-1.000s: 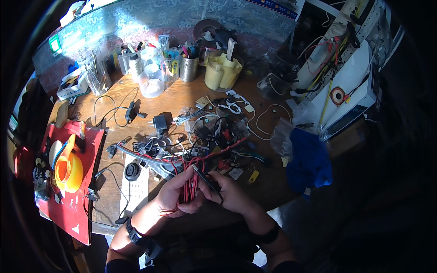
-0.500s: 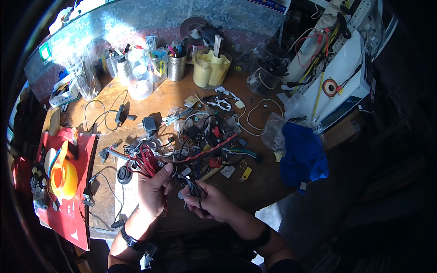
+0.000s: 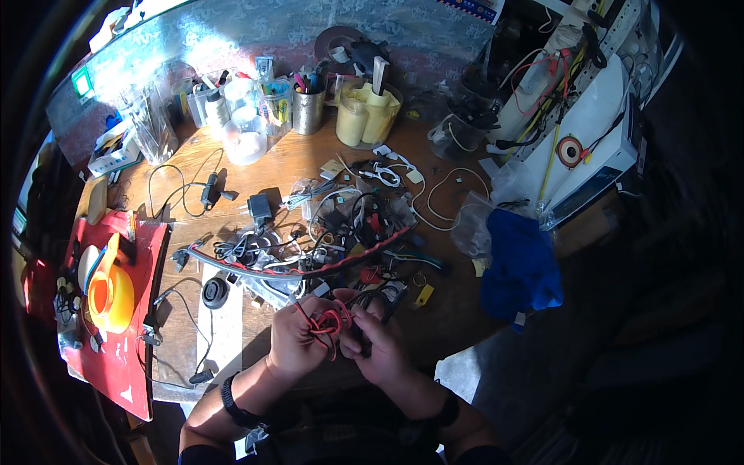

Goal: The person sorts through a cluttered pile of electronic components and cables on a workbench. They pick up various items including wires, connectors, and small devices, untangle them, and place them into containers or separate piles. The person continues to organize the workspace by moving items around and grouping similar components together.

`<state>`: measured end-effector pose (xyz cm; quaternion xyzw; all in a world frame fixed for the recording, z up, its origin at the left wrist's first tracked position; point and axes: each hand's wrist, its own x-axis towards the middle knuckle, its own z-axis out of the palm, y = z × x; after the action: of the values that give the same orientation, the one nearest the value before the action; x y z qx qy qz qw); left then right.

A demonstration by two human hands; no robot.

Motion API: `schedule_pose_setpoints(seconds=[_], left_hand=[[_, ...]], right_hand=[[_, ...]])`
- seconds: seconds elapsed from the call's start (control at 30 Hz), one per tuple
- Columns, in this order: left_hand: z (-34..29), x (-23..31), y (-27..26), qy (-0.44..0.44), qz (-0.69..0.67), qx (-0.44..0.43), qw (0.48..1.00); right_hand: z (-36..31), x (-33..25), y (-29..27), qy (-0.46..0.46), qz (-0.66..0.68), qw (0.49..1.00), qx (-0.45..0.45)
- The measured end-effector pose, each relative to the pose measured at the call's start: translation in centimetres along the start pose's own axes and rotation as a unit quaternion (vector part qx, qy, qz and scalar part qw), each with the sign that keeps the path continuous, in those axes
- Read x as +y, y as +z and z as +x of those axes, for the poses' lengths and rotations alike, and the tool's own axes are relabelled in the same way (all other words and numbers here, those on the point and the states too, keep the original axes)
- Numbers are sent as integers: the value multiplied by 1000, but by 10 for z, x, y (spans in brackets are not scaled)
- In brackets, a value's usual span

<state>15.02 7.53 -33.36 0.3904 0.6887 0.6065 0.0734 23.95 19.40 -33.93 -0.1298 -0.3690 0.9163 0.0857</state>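
A looped bundle of red wire is gripped in my left hand, whose fingers are curled around it near the front of the table. Pressed close beside it, my right hand is closed on dark cables, and its thumb touches the red loops. Its other fingers are partly hidden. Just beyond both hands lies a tangled heap of cables and small parts. A long dark strip with a red edge bows across the front of that heap.
At left, a red board carries an orange-yellow tape dispenser-like thing. A black adapter sits behind the heap. Pots of pens and tools, including a metal can, line the back. A blue cloth hangs at the right edge.
My hands have come together, with the red wire bundle brought nearer and to the right. The long strip now lies across the heap, its left end farther left and free of my hand.
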Motion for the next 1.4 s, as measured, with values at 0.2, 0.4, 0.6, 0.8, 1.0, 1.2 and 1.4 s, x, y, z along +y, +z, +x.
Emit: schedule_pose_setpoints(seconds=[0.2, 0.4, 0.6, 0.8, 1.0, 1.2, 1.4], left_hand=[[-4, 3, 2, 65, 84, -118, 987], [-6, 0, 4, -31, -82, -72, 994], [1, 7, 3, -197, -207, -20, 958], [8, -2, 0, -233, -258, 8, 938], [7, -11, -1, -218, -257, 13, 941], [7, -10, -4, -220, -278, 19, 935], [9, -10, -4, -226, -300, 22, 927]], right_hand=[[5, 7, -5, -106, -27, 992, 64], [3, -3, -13, -101, -116, 984, 87], [23, -24, -22, -163, -334, 923, 104], [131, -96, -63, -240, -672, 666, 215], [168, -111, -72, -26, -816, 562, 135], [148, -134, -79, -56, -446, 886, 117], [105, -126, -54, -5, -348, 937, 29]])
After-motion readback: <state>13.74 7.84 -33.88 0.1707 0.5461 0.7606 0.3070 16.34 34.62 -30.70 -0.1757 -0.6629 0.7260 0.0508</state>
